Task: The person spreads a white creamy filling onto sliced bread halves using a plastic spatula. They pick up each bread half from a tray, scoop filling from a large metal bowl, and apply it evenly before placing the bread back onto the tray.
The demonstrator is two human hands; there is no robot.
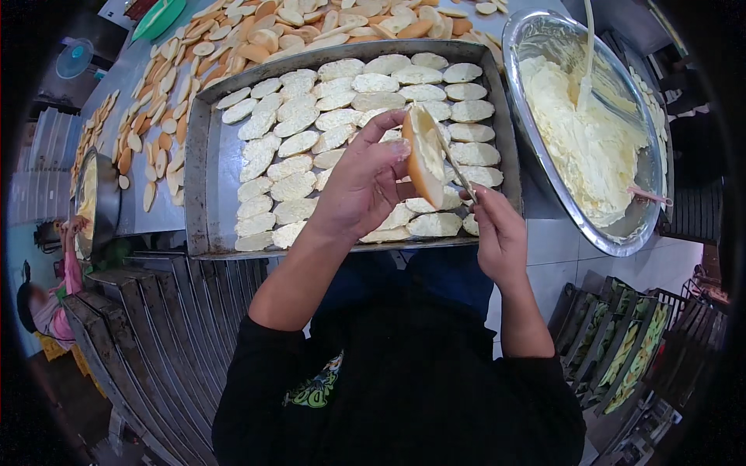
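Note:
My left hand holds up an oval slice of bread, its brown crust towards the palm and pale cream on its cut face. In my right hand is a thin metal spreader, perhaps a knife, with its blade against the creamed side. Both hands are above a metal baking tray, where cream-coated bread slices lie in close rows. Right of the tray, a large steel bowl contains pale whipped cream with a whitish handle standing in it.
Many plain bread slices are heaped beyond the tray and along its left. At left stands another bowl, near a co-worker in pink. Stacked trays lean below the table. A rack of loaded trays stands lower right.

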